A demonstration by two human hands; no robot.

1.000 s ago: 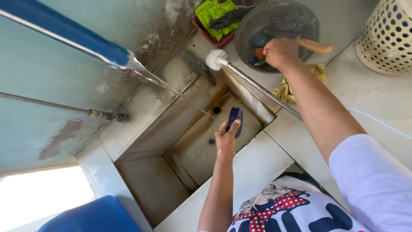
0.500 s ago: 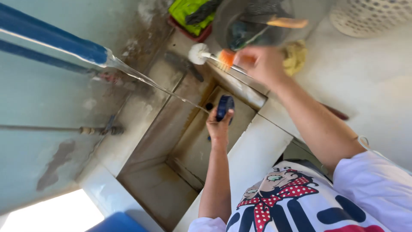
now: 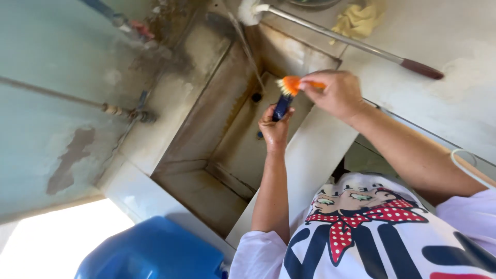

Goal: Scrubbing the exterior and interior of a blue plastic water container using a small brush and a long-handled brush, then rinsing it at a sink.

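Note:
My left hand (image 3: 274,127) grips a small dark blue object (image 3: 281,107) and holds it upright over the deep stained sink (image 3: 227,155). My right hand (image 3: 336,94) holds an orange brush (image 3: 292,84) with pale bristles, and the bristle end meets the top of the blue object. A thin stream of water (image 3: 243,39) falls into the sink just beyond both hands. What the blue object is cannot be made out.
A long metal handle with a dark red grip (image 3: 351,44) lies on the pale counter (image 3: 439,41), next to a yellow cloth (image 3: 359,18). A blue plastic container (image 3: 155,253) stands below left. A pipe with a valve (image 3: 121,111) runs along the wall.
My right hand came away from the bowl on the counter carrying the orange brush and brought it down to the blue object. The view shifted down and right.

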